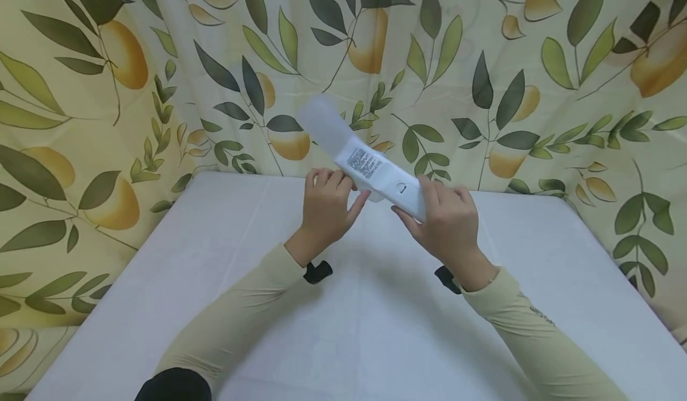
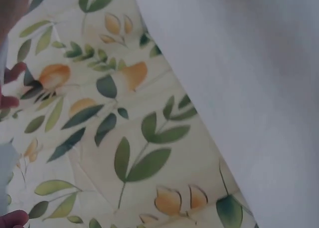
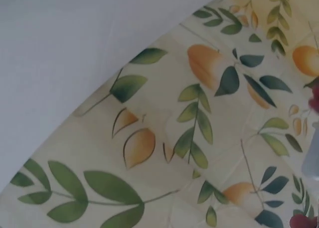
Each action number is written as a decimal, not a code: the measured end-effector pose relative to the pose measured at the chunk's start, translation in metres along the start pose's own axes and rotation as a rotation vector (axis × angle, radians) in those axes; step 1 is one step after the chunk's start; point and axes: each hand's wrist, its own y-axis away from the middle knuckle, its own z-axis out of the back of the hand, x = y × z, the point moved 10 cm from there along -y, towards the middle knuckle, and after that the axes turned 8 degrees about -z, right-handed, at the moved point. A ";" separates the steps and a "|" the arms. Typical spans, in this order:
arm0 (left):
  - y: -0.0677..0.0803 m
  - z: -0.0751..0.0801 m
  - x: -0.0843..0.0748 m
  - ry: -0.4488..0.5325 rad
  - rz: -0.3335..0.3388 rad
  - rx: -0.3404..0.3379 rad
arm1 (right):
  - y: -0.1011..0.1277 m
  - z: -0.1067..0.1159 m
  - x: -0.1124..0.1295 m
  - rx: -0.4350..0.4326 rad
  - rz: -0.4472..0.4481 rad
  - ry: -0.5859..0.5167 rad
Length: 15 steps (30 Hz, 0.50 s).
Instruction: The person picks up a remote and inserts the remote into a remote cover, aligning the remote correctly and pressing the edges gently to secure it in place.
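A long white handheld device (image 1: 394, 183) is held up over the table at a slant. It has a translucent rounded end (image 1: 322, 120) at upper left, a dark printed label and a small curved mark. My right hand (image 1: 451, 225) grips its lower right end, fingers over the top and thumb below. My left hand (image 1: 330, 207) holds its lower left edge near the middle, fingers bent and partly hidden behind it. Only fingertips (image 2: 15, 219) and a pale sliver of the device (image 2: 7, 173) show at the edge of the left wrist view; the right wrist view likewise catches a sliver.
The table (image 1: 322, 341) wears a plain white cover. Behind it and along its sides hangs a curtain (image 1: 204, 91) printed with leaves and yellow fruit. Black straps with small mounts (image 1: 318, 271) sit on both wrists.
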 end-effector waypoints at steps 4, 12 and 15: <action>-0.002 0.001 -0.005 0.071 0.047 -0.035 | 0.002 -0.003 0.007 -0.003 0.006 -0.031; -0.002 0.002 -0.018 0.187 0.009 -0.120 | -0.003 -0.006 0.008 -0.006 -0.022 -0.034; -0.003 0.000 -0.017 0.176 -0.017 -0.050 | -0.004 -0.008 0.007 0.004 -0.017 -0.007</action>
